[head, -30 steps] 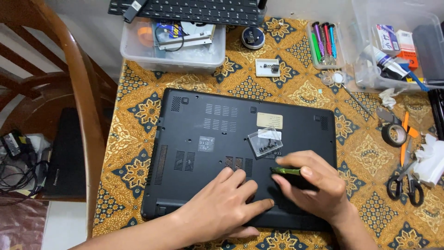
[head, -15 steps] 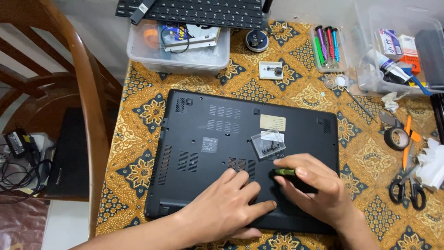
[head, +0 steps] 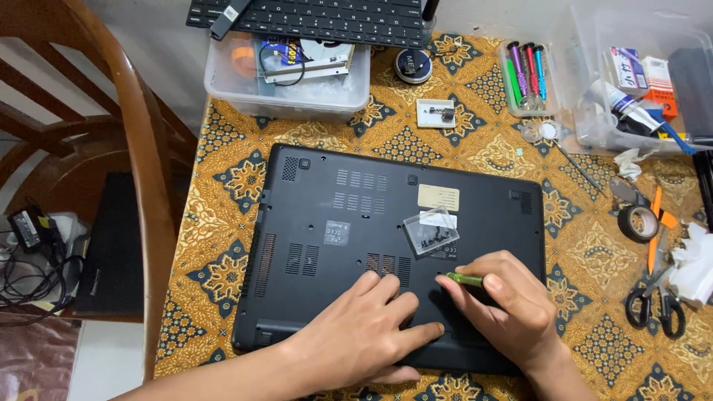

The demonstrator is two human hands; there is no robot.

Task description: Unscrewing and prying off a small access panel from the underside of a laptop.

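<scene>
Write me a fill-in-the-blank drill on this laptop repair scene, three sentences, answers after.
1. The right hand grips a thin ____ screwdriver by its handle.
2. The left hand lies flat on the upturned black ____.
3. A small clear plastic tray of screws rests on the laptop, ____ the hands.

Missing words: green; laptop; above

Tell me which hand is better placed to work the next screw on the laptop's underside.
Right, probably. The right hand already has a grip on the green screwdriver, tip down on the black laptop base. The left hand lies flat and empty on the base, better suited to steadying it.
</scene>
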